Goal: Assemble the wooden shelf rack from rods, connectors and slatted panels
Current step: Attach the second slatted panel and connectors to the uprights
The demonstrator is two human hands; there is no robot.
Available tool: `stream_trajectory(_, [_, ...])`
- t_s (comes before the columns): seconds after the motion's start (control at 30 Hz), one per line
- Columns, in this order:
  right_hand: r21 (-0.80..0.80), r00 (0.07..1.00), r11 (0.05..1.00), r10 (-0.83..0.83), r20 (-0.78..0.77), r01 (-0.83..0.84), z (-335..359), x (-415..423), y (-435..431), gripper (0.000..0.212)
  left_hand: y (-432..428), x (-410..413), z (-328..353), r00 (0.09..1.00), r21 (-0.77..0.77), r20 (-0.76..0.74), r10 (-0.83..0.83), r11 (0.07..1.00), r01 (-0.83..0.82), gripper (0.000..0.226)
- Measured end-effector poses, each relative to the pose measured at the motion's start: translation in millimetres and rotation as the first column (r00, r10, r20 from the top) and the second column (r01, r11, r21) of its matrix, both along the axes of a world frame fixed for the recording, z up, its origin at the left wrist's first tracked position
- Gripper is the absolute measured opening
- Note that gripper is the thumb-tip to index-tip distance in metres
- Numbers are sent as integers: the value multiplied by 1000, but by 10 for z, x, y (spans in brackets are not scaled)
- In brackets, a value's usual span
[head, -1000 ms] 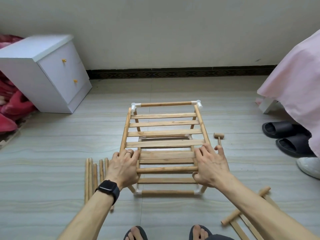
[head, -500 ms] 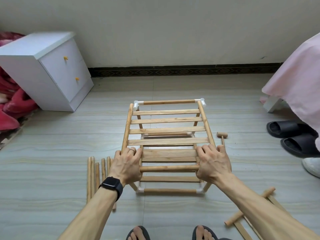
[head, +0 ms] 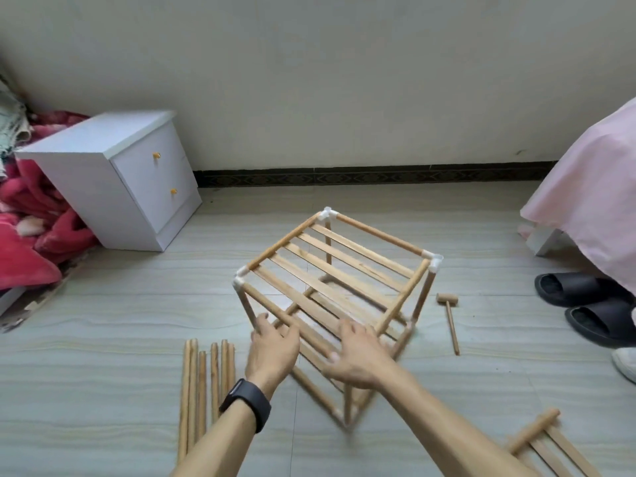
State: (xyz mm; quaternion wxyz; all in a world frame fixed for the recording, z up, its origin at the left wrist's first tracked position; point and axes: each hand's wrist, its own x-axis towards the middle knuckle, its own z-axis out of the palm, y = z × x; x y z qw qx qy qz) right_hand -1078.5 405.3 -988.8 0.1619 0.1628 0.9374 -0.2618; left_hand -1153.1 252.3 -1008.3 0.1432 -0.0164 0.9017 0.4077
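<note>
- Since half a second ago the wooden rack [head: 347, 259] has swung round on the floor [head: 103, 339]. It was square to the viewer; now one corner points at the person's feet.
- Both hands have shifted from the two near corners to the near top edge, close together.
- Left hand [head: 273, 342], with a dark smartwatch [head: 246, 404] on the wrist, lies against the near top rod. Motion blur hides whether the fingers wrap it.
- Right hand [head: 358, 352] is spread loosely over the top slatted panel, gripping nothing that can be seen.
- The rack stands mid-floor: two slatted tiers joined by short uprights, with white connectors [head: 327, 213] at the top corners.
- Step in hand, at a guess: turning the half-built rack to reach another side.
- Next move likely calls for picking a loose rod [head: 206, 383] from the bundle left of the rack and seating it in an open top connector.
- A small wooden mallet [head: 447, 304] lies just right of the rack; a spare slatted panel [head: 543, 445] lies at lower right.
- No brand, label or writing can be read; the watch face is dark.
</note>
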Motion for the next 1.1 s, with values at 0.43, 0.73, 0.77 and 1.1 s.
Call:
stream_trajectory(0.43, [397, 980, 915, 138, -142, -71, -93, 382, 1199, 63, -557, -673, 28, 980, -386, -67, -185, 911, 145, 21])
stream_trajectory(0.73, [697, 704, 699, 575, -417, -158, -566, 656, 898, 57, -28, -268, -37, 784, -598, -376, -493, 776, 201, 56])
stream_trajectory(0.77, [703, 722, 698, 556, -410, -138, -550, 634, 785, 57, 49, -96, -96, 779, -575, -366, -509, 782, 240, 59])
stream_trajectory(1.1, [416, 839, 857, 447, -311, -303, -395, 452, -237, 59, 52, 199, -275, 960, 4, -157, -234, 971, 237, 69])
